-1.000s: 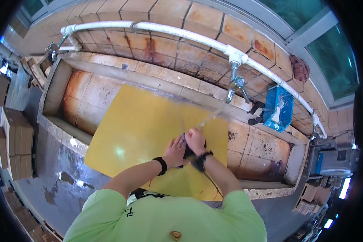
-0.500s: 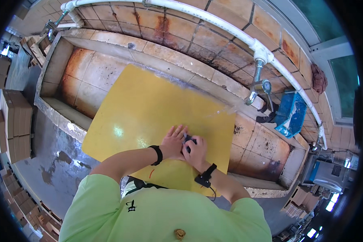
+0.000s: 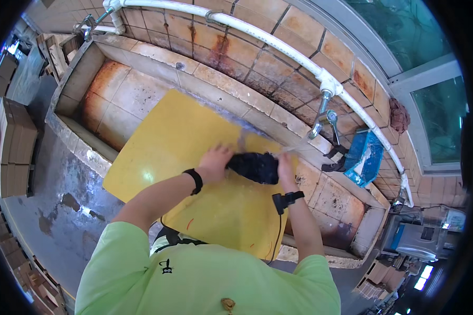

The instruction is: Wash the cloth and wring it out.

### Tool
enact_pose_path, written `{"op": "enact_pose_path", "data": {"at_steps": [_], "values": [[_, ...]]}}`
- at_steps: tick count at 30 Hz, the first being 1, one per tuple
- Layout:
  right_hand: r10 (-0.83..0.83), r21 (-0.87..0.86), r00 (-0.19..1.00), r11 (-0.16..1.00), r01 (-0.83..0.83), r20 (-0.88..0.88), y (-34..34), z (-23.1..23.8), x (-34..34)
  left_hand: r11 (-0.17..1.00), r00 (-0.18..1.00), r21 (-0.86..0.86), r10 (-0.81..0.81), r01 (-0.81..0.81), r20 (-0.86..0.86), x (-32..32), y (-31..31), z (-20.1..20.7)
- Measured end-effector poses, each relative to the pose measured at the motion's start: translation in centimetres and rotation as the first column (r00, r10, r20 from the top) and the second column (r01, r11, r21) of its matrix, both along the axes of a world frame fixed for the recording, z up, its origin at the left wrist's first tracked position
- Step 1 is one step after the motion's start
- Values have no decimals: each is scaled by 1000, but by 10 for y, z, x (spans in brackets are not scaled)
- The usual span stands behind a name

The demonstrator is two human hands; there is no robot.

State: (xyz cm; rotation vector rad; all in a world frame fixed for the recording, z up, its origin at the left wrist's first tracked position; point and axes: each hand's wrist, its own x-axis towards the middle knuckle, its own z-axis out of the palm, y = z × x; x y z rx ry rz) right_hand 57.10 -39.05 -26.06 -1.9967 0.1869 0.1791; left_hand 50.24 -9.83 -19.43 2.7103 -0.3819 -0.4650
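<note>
Black cloth [image 3: 253, 168], near right edge of board [image 3: 142, 142]: right hand [image 3: 285, 170] holding one end, left hand [image 3: 215, 161] grip unclear; running water [image 3: 298, 145] could cause slipping.

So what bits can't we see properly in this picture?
All in the head view:
Fingers of the left hand and right hand: blurred, so their grip is unclear.
Black piece: dark and blurred, so I can't tell exactly what it is.
Middle of the trough: hidden by the yellow board.
Contents of the blue basket: too small to tell.
Green shirt: cut off by the lower edge.
</note>
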Motion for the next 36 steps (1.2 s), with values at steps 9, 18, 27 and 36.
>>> {"op": "enact_pose_path", "data": {"at_steps": [9, 18, 27, 36], "values": [[223, 699, 865, 691, 186, -450, 49, 74, -82, 286, 415, -425, -99, -859, -904, -3, -50, 64], [277, 828, 813, 411, 382, -513, 31, 51, -55, 815, 945, -489, -208, 311, 252, -9, -81, 50], [193, -625, 921, 685, -373, -339, -37, 20, 6, 956, 945, -26, -292, 292, -149, -68, -48, 33], [517, -547, 845, 673, -499, -135, 16, -5, 19, 998, 978, -20, -64, 61, -199, -54, -71, 18]]}}
